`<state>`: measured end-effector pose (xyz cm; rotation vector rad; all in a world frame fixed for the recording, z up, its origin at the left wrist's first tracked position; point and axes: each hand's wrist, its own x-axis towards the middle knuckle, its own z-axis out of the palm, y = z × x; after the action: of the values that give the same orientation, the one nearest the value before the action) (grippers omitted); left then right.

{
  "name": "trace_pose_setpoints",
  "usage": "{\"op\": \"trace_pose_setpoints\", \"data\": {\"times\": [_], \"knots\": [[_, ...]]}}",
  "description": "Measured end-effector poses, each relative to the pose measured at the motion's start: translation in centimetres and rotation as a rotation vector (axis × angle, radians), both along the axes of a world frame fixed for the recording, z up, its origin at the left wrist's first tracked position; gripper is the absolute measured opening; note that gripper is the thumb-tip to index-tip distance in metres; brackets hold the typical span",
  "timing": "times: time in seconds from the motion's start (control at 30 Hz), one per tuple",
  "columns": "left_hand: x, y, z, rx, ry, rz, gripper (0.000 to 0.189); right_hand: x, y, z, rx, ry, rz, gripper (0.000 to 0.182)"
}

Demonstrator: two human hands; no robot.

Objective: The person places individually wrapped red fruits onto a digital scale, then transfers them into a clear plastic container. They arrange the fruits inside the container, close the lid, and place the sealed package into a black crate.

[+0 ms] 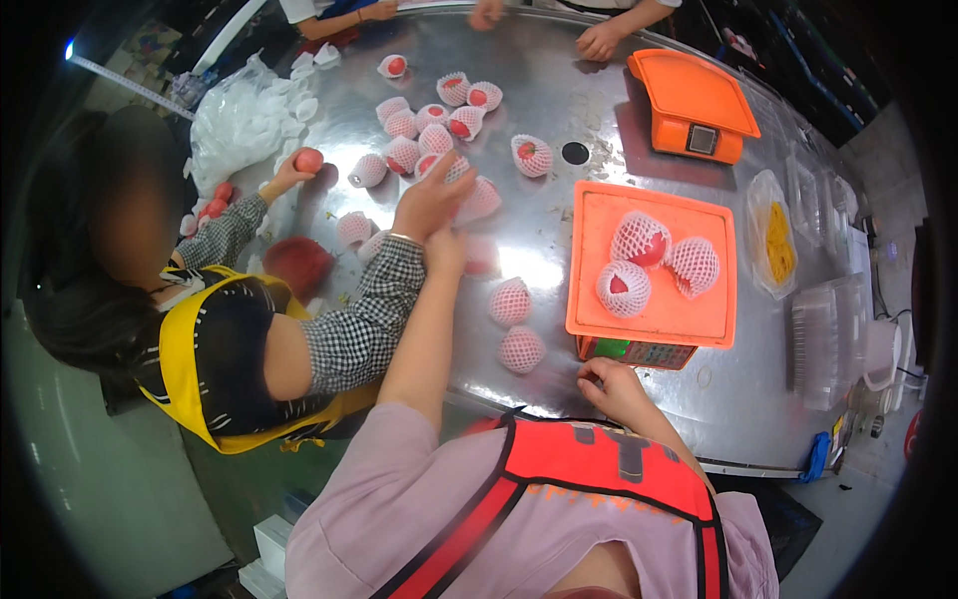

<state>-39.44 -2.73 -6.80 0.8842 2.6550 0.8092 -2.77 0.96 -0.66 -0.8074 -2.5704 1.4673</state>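
Note:
My left hand (446, 253) reaches out over the metal table, partly hidden behind a co-worker's hand. A tomato in a white foam net (479, 201) lies just past its fingers; whether they grip it cannot be seen. Near the table's front edge my right hand (617, 389) holds nothing, its fingers bent and slightly apart. They are beside the keypad and display of a digital scale (636, 350). Three netted tomatoes (623, 288) rest on that scale's orange pan (651, 329). Two more netted tomatoes (521, 350) sit left of the scale.
A co-worker's hand (430, 198) crosses close by mine; their other hand holds a bare tomato (308, 160). Several netted tomatoes (434, 140) lie mid-table. A second orange scale (692, 90), clear plastic boxes (831, 341) and a bag of foam nets (239, 123) stand around. Other people's hands (601, 39) are opposite.

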Motion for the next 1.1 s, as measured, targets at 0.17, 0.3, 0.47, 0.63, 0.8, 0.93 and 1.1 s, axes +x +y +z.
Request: {"op": "trace_pose_setpoints", "data": {"times": [0.17,0.3,0.47,0.63,0.8,0.93,1.1], "knots": [[-3.6,5.0,4.9,0.242,0.516,-0.876,0.028,-0.3,-0.1,-0.1,-0.021,-0.003,-0.009,0.016],[-4.0,8.1,4.9,0.163,0.792,-1.163,0.028,-0.5,-0.2,0.1,0.009,-0.005,0.017,0.016],[-0.6,10.0,3.7,0.005,0.707,-1.108,0.034,-0.6,-0.7,0.8,0.036,-0.021,0.026,0.016],[3.4,8.4,4.0,-0.234,0.483,-1.099,0.043,-0.5,-2.2,2.1,0.026,-0.01,0.044,0.015],[6.2,-4.4,2.9,-0.08,0.062,-0.501,0.058,0.5,-3.1,1.7,-0.092,-0.023,0.083,0.017],[7.2,-12.2,-0.6,0.072,-0.481,0.007,0.071,1.0,-2.5,2.2,-0.033,-0.029,0.166,0.017],[11.6,-11.0,3.3,0.735,-0.817,0.021,0.059,3.1,-2.1,1.1,-0.049,0.046,0.095,0.018]]}}
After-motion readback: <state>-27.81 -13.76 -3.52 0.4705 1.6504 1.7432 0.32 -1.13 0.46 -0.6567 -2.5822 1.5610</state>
